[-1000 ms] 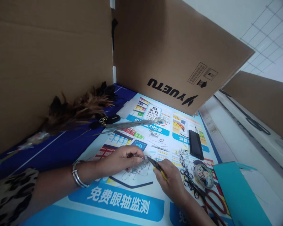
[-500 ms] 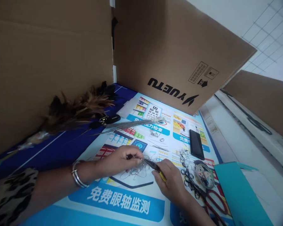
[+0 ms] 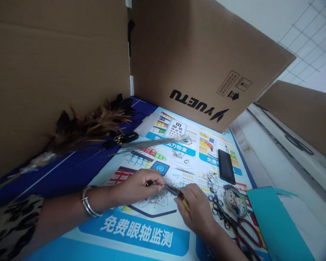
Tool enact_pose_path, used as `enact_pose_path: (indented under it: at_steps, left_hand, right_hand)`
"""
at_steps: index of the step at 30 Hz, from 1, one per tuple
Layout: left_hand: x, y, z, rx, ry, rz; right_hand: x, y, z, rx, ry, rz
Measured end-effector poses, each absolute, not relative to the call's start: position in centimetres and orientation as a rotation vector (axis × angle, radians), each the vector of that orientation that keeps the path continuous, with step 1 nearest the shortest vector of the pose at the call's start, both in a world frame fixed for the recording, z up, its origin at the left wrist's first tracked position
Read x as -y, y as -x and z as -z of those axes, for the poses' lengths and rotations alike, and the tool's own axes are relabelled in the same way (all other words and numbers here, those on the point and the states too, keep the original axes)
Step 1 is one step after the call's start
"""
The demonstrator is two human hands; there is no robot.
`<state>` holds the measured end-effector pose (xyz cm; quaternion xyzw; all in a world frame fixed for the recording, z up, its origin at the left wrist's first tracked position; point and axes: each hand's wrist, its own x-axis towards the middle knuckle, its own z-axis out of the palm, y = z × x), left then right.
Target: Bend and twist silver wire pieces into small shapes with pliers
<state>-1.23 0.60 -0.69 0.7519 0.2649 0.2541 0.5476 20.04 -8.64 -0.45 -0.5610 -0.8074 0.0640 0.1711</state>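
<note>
My left hand is closed, thumb and fingertips pinching a thin wire piece too small to make out fully. My right hand is wrapped round pliers with yellow on the handle. Their narrow jaws point left and reach the left fingertips. Beneath both hands lies a loose tangle of thin silvery wire, partly hidden by the left hand. Just right of my right hand are several small black rings and a round clear container.
A bundle of straight wires lies beyond the hands, near brown feathers. On the right are a black phone, red-handled scissors and a turquoise box. Cardboard panels stand behind the printed table cover.
The pliers have shifted slightly left at my left fingertips, and their jaws look a little farther apart. Both hands stay in nearly the same place.
</note>
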Motion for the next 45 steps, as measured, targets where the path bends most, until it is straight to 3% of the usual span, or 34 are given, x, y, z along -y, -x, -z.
enact_pose_path:
  at_steps: [13, 45]
  left_hand:
    - [-0.33, 1.2, 0.58, -0.696, -1.869, -0.637]
    - [-0.38, 1.25, 0.89, -0.676, -1.898, -0.649]
  right_hand:
    - [9.29, -19.42, 0.81, 2.371, 1.66, 0.104]
    - [8.77, -19.74, 1.11, 2.315, 1.617, -0.193]
